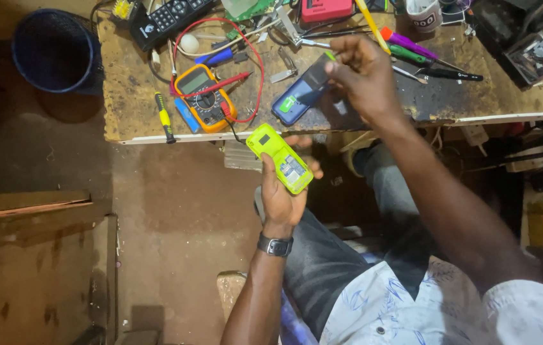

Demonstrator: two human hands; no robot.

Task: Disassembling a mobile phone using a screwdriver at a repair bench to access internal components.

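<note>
My left hand (281,191) holds a lime-green phone shell (279,157) with its back open, below the front edge of the workbench (131,121). My right hand (364,73) is over the bench with its fingers pinched together beside a blue phone (300,96) that lies on the bench; a small green piece shows at the fingertips, and whether the hand grips it I cannot tell. A watch is on my left wrist.
On the bench lie an orange multimeter (204,96) with red leads, a yellow-handled screwdriver (164,116), a black handset (166,18), tweezers, several screwdrivers at the right, and a red box (325,9). A dark blue bin (54,48) stands on the floor at left.
</note>
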